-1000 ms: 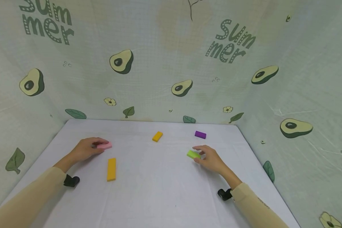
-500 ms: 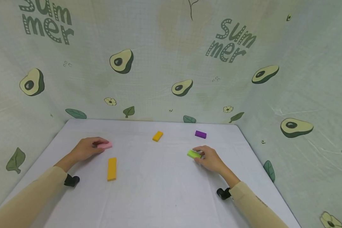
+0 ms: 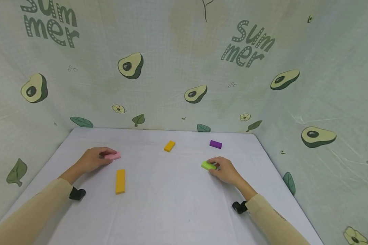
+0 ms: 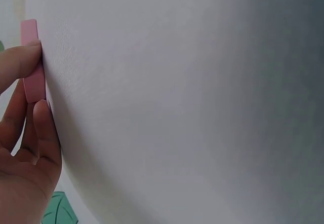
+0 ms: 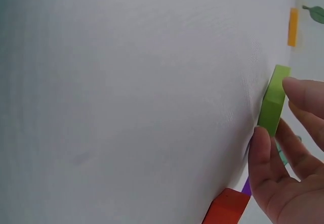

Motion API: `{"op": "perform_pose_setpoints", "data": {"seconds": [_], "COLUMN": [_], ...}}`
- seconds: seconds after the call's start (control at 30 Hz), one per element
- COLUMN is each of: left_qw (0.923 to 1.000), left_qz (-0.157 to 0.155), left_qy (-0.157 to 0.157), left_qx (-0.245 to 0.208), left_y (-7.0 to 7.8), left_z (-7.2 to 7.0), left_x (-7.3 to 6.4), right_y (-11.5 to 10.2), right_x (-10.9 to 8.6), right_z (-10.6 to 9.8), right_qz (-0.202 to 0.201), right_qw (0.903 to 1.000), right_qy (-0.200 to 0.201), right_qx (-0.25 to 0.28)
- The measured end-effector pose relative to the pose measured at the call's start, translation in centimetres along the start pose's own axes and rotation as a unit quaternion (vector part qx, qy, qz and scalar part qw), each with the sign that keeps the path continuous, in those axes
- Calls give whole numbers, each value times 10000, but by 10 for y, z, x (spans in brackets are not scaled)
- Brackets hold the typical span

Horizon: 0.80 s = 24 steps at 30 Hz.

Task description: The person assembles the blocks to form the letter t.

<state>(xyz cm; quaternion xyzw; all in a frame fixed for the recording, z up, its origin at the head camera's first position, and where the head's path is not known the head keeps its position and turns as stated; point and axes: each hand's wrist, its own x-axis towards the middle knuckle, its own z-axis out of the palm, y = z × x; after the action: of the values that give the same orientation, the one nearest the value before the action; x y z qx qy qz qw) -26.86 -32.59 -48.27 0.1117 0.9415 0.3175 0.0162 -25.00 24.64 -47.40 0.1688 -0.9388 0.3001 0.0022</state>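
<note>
The faintly creased white cloth point(image 3: 178, 211) is lying under everything and could be snagging a dragged block. The left hand point(image 3: 93, 160) is gripping the pink block point(image 3: 113, 156) at the left; the right hand point(image 3: 224, 170) is gripping the green block point(image 3: 207, 165) at the right. The long yellow block point(image 3: 120, 181) near the left hand, and a red block point(image 5: 227, 207) near the right, could be catching a careless sweep. Fingertip holds are probably leaving both gripped blocks prone to twisting loose.

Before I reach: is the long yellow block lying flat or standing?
Lying flat: the long yellow block shows its broad face upward, thin edge below.
</note>
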Motion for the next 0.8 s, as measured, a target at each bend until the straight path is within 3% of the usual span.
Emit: {"op": "perform_pose_setpoints", "data": {"seconds": [0.43,0.8], "left_qw": [9999,10000], "left_qz": [-117,39], "left_qy": [31,16], "left_qx": [-7,44], "left_y": [-2,-6], "left_z": [1,0], "left_x": [1,1], "right_y": [0,-4], "right_x": [3,5], "right_z": [2,1], "right_qz": [166,326], "right_qw": [9998,9993], "right_qy": [-32,7], "right_qx": [-130,-170]}}
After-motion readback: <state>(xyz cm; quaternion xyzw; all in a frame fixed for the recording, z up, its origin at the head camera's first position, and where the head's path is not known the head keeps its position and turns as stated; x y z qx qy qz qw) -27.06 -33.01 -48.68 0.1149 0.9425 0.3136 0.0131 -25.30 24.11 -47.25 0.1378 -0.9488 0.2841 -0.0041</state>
